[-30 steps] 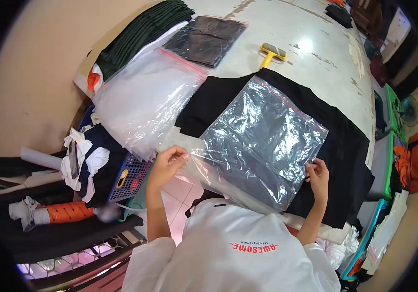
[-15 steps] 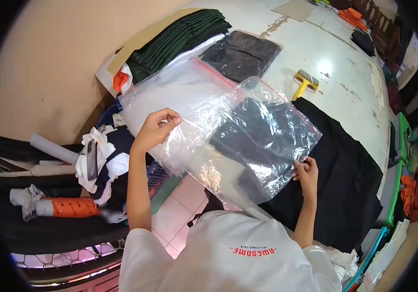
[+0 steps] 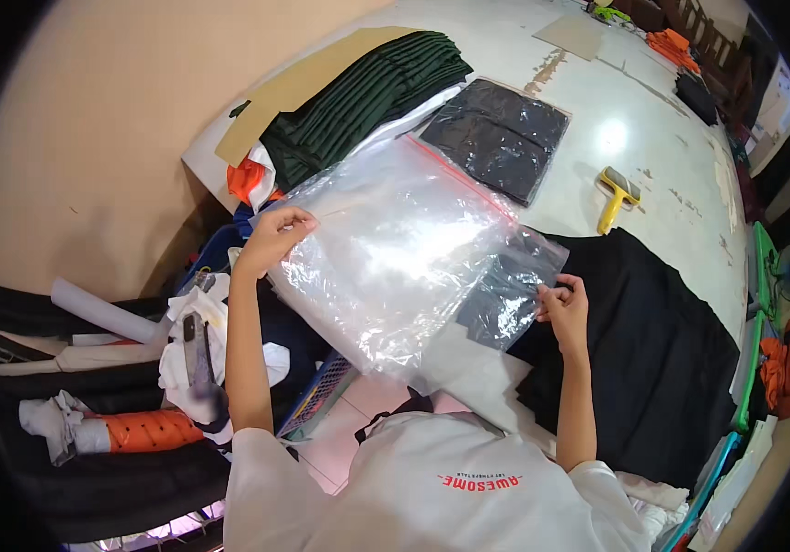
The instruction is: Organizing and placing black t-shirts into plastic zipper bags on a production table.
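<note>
Between my hands a clear plastic bag (image 3: 395,267) with a red strip along its far edge lies over a stack of similar bags. My left hand (image 3: 275,241) pinches its left edge, thumb against fingers. The fingers of my right hand (image 3: 564,308) are closed on the right-hand edge of the plastic, above folded black cloth (image 3: 634,340). Some of that dark cloth shows through the bag's right end. Beyond the bags lies a packed black garment (image 3: 498,133) in clear wrapping. Glare hides where one layer of plastic ends and another begins.
Dark green folded cloth (image 3: 367,106) is piled at the far left beside brown card (image 3: 307,78). A yellow-handled lint roller (image 3: 616,198) lies on the worn white table (image 3: 662,152). At my left stands a blue basket (image 3: 317,391) near white cloth and a phone (image 3: 197,354).
The plastic held by my right hand has slid left, over the stack of bags. More of the black cloth is uncovered. Both hands have shifted slightly left and keep hold.
</note>
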Motion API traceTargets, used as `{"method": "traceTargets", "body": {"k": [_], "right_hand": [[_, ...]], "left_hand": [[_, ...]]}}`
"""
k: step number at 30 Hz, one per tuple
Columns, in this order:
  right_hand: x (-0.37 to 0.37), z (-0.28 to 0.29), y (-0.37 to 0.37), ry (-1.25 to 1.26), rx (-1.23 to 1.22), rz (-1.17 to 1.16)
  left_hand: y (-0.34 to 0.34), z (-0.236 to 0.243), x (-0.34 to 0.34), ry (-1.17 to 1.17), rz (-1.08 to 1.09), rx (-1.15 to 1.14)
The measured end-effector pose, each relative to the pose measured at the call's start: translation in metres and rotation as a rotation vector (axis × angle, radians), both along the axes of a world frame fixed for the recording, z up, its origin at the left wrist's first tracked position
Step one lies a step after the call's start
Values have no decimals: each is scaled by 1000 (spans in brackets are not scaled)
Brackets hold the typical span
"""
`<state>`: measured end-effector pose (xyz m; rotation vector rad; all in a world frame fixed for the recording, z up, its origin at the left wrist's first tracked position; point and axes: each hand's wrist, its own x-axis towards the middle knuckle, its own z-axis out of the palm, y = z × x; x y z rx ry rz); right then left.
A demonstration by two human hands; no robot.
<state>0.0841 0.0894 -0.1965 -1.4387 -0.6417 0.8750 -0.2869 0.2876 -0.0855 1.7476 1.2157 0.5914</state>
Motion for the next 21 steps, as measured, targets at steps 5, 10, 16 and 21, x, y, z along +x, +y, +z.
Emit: {"method": "traceTargets", "body": {"k": [5,10,16,21], "right_hand": [[-39,-1,43,8,13,51],[-67,-16,77,-105,11,124],[-69,-16,98,-588,-102,319],[-54,8,115,-140,-88,241]], "left_hand": [[39,-13,-43,31,56,-60],[77,-32,-80,59,110,-12],[92,-37,-99,53,92,-24],[87,-3,-91,-49,12,-325]]}}
